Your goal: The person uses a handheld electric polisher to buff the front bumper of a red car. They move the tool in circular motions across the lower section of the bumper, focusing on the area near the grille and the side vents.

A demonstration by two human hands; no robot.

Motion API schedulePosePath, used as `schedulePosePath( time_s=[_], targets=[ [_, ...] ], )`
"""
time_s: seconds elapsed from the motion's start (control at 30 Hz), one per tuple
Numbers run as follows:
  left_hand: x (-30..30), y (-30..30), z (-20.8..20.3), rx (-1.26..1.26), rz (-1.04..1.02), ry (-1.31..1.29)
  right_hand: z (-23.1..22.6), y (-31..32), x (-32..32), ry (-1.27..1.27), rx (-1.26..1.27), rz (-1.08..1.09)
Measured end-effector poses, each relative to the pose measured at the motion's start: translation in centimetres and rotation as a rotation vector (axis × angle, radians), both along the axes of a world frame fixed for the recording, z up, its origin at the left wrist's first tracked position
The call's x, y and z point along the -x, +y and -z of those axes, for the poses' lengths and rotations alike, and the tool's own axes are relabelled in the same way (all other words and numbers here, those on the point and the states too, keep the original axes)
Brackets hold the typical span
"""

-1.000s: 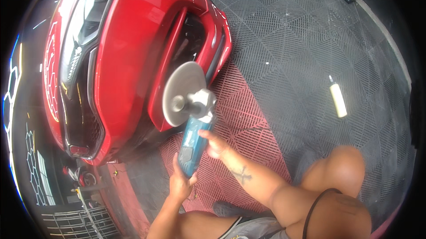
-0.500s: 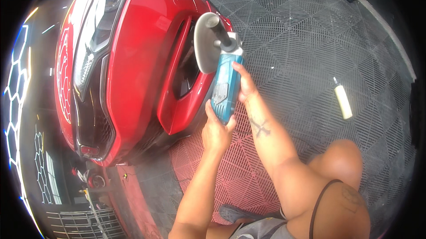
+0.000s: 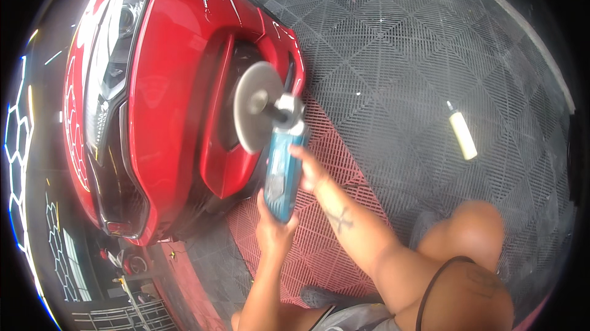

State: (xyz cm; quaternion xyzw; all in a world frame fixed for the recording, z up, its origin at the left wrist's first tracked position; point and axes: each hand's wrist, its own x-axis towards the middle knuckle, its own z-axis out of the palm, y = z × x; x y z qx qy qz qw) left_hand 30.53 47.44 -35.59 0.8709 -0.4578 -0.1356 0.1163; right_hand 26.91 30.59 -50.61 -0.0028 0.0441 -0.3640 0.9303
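Observation:
A blue rotary polisher [image 3: 282, 174] with a round grey pad [image 3: 255, 105] is pressed against the side vent of a red car bumper [image 3: 178, 85]. My left hand [image 3: 275, 230] grips the rear end of the blue body from below. Near the polisher's front my right hand [image 3: 310, 168] holds its side, just behind the grey head. The pad lies flat on the dark recess of the bumper. My bent knee [image 3: 473, 232] shows at the lower right.
The floor is dark grid tile [image 3: 399, 54] with a red grid strip [image 3: 319, 226] beside the car. A pale yellow bottle [image 3: 462, 135] lies on the floor to the right. A headlight [image 3: 114, 42] is at the upper left.
The polisher and both hands rose up the bumper, then came back down and left; the pad now sits on the vent recess.

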Motion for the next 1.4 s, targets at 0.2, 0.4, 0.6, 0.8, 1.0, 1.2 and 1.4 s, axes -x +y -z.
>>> schedulePosePath(
  time_s=[0.2, 0.4, 0.6, 0.8, 1.0, 1.2, 1.4],
  targets=[
    [2.6, -12.1, -1.1, -0.009, 0.123, -0.198, 0.0, -12.5, 2.3, -0.104, 0.018, 0.172],
    [2.0, -10.6, 0.0, 0.012, 0.132, -0.201, -0.5, -10.7, 2.3, -0.099, 0.006, 0.210],
    [-3.2, 0.8, 0.0, -0.016, 0.062, -0.083, -1.0, 0.6, -0.7, -0.115, 0.071, 0.094],
    [-7.0, 11.0, -0.9, -0.079, 0.020, -0.093, 1.4, 10.4, -3.1, -0.136, 0.091, -0.215],
    [-8.1, 15.5, 0.8, -0.062, 0.017, -0.128, 1.9, 13.5, -2.5, -0.126, 0.117, -0.322],
    [-6.3, 10.9, 1.9, -0.019, 0.095, -0.136, 0.9, 9.3, -0.7, -0.178, 0.087, -0.142],
    [-1.1, -1.4, 2.3, 0.017, 0.073, -0.204, 0.3, -1.9, 0.9, -0.183, 0.088, 0.117]
  ],
)
